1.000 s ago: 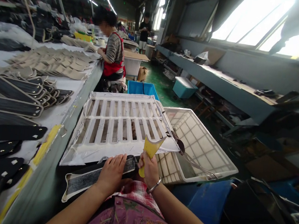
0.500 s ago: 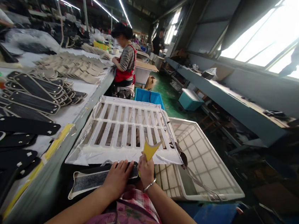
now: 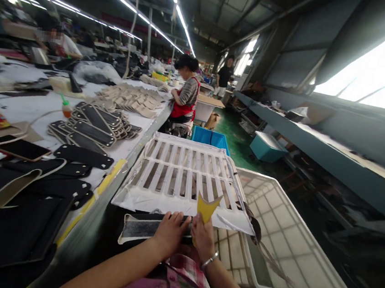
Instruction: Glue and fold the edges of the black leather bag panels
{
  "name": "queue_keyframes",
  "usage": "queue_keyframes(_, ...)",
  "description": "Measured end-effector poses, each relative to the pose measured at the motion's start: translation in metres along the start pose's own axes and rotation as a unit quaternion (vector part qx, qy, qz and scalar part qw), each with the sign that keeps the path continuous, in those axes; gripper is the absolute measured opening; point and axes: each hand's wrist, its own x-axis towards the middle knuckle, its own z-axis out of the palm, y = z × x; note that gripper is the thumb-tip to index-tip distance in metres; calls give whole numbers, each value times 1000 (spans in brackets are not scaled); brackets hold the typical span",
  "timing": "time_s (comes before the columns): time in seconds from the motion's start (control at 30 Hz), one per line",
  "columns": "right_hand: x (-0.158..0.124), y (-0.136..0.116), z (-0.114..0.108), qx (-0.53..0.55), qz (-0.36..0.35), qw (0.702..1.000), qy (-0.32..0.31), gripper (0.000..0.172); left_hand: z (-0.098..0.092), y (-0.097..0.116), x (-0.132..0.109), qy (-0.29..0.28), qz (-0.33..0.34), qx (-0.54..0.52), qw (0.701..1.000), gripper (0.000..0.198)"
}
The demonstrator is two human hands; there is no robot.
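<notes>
View has swung leftward since half a second ago: panel, crate and hands all sit farther right in the frame, and a phone (image 3: 23, 148) has come in at far left. Both hands keep the same hold.

Head view, lower centre. Right hand (image 3: 203, 237) closed round a yellow notched tool (image 3: 208, 207), its concave end pointing up. Bracelet (image 3: 210, 260) on that wrist. Left hand (image 3: 171, 233) palm down over a dark strip (image 3: 140, 227) with pale edging; cannot tell whether its fingers grip or only press. Strip lies crosswise, lower centre, its left end bare, its right part covered by the hand. Hands near each other; contact unclear.

Just above them, mid-frame: white slatted panel (image 3: 172, 206), tilted. White crate (image 3: 287, 227) at lower right, partly under the panel's right edge.

Left half: long table (image 3: 27, 113), yellow strip (image 3: 111, 179) along its near edge. On it, dark pale-edged pieces (image 3: 94, 131) heaped, beige pieces (image 3: 128, 98) spread beyond, green-capped bottle (image 3: 67, 110) beside the heap.

Upper centre: seated person in red apron (image 3: 187, 97); blue bin (image 3: 210, 138) below and right of them.
</notes>
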Motion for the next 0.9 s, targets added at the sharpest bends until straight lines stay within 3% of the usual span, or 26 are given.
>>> queue_keyframes(0.1, -2, -18, -6, -41, -8, 997, -67, 47, -13, -11, -24, 16, 12, -35, 999, 84)
queue_keyframes(0.2, -1, -38, -15, -173, -13, 962, -212, 48, -24, -47, -68, 164, -12, -126, 978, 59)
queue_keyframes(0.27, 5, -52, -17, -228, 19, 915, -332, 45, -23, -79, -98, 288, -135, -228, 920, 50)
queue_keyframes(0.33, 13, -65, -15, -284, 36, 863, -417, 37, -15, -106, -117, 298, -243, -430, 817, 54)
queue_keyframes(0.37, 19, -70, -12, -330, 26, 836, -439, 32, -10, -115, -121, 282, -258, -518, 765, 56)
queue_keyframes(0.43, 30, -78, -1, -455, -15, 770, -448, 26, 2, -120, -119, 250, -248, -611, 709, 55)
queue_keyframes(0.53, 44, -82, 23, -615, -63, 666, -418, 28, 11, -106, -106, 264, -245, -630, 688, 51)
queue_keyframes(0.6, 49, -80, 44, -672, -99, 622, -389, 36, 13, -96, -99, 285, -258, -643, 662, 51)
queue_keyframes(0.7, 53, -71, 79, -700, -165, 588, -370, 42, 15, -92, -97, 288, -270, -660, 639, 55)
queue_keyframes(0.9, 58, -50, 138, -664, -306, 568, -378, 50, 24, -96, -101, 275, -305, -634, 656, 63)
